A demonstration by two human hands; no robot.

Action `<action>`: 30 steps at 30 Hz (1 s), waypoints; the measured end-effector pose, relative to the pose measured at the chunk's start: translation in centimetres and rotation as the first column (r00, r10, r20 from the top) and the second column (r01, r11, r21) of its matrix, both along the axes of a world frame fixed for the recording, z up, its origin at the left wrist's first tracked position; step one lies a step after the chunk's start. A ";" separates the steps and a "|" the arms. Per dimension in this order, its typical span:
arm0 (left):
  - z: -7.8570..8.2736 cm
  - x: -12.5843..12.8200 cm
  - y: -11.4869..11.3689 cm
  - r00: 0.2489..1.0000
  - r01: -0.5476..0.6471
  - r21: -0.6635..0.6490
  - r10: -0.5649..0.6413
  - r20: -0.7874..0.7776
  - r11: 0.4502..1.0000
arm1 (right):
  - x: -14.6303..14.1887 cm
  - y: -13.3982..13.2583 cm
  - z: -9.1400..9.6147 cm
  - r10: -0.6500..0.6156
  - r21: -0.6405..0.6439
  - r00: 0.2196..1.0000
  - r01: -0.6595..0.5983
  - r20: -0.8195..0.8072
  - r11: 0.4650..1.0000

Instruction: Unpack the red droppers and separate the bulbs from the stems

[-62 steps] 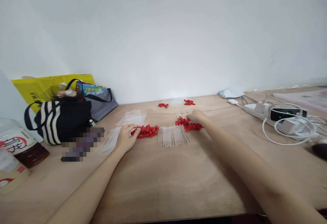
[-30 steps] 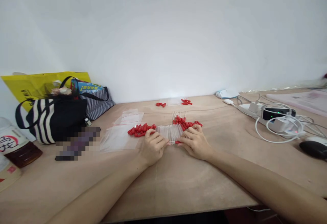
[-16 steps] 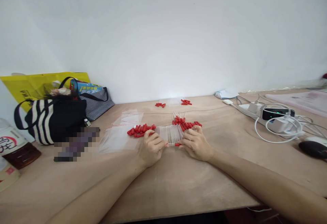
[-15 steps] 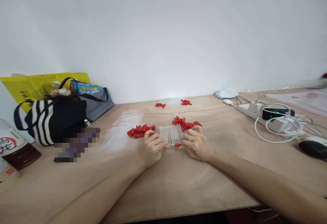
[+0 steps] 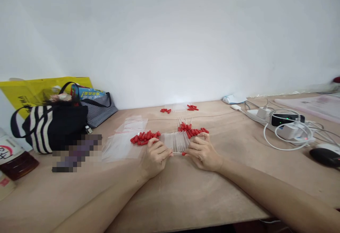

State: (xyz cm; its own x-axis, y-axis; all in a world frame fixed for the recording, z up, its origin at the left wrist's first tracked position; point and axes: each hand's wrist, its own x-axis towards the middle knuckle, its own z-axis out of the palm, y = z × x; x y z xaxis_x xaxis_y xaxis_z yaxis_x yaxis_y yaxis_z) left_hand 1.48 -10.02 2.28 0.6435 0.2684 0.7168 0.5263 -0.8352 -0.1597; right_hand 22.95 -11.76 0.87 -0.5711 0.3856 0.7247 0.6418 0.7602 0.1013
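My left hand point(image 5: 155, 155) and my right hand point(image 5: 203, 152) meet at the near edge of a row of clear thin tubes point(image 5: 175, 140) on the wooden table point(image 5: 186, 194). Between them they pinch one clear tube with a red cap point(image 5: 183, 153) at its right end, the left fingers on the tube and the right fingers by the cap. A pile of loose red caps point(image 5: 143, 137) lies just left of the row. Another pile of red caps point(image 5: 193, 131) lies behind my right hand.
Clear zip bags point(image 5: 122, 142) lie left of the caps. Striped bags point(image 5: 53, 125) and a yellow bag point(image 5: 32, 89) stand at the far left, with a bottle point(image 5: 10, 155) nearer. A power strip with chargers and white cables point(image 5: 287, 128) and a black mouse point(image 5: 325, 156) sit right. More caps point(image 5: 191, 107) lie by the wall.
Two seconds ago my hands were apart at the two cap piles. They came together at the near edge of the tube row and have since stayed there pinching one tube.
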 end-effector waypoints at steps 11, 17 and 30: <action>0.3 -2.6 0.9 0.985 -0.129 -0.070 0.136 0.111 0.989 | 1.3 0.6 0.1 -0.192 -0.130 0.975 0.178 -0.111 0.975; 1.1 -5.1 2.4 0.899 -0.310 -0.338 0.389 0.199 0.888 | 2.9 3.2 0.2 -0.196 -0.297 0.877 0.064 -0.439 0.953; 0.8 -8.9 5.6 0.727 -0.406 -0.551 0.623 0.289 0.729 | -3.1 6.1 0.5 -0.269 -0.469 0.868 0.047 -0.418 0.882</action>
